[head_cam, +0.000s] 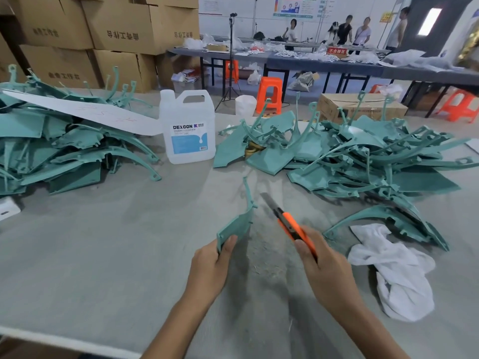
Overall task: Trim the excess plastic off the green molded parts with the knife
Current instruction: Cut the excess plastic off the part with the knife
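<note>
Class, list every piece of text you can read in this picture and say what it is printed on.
"DEXCON": label of the white jug.
"不合格区": red sign on the far table.
Cardboard boxes: printed characters, too blurred to read.
Wall posters and the jug's small print: too small.

We see a blue-green part [237, 224], plain with no pattern. The left pile [64, 151] and the right pile [375, 156] are the same blue-green. The knife [290, 225] is bright orange and black, and its blade is dark grey. The table [103, 242] is pale grey with little specks. We see a white cloth [396, 275]. The jug [188, 110] is milky white, and its label is light blue with black letters. The boxes [121, 27] are brown with dark writing. The stools [269, 95] are orange.
</note>
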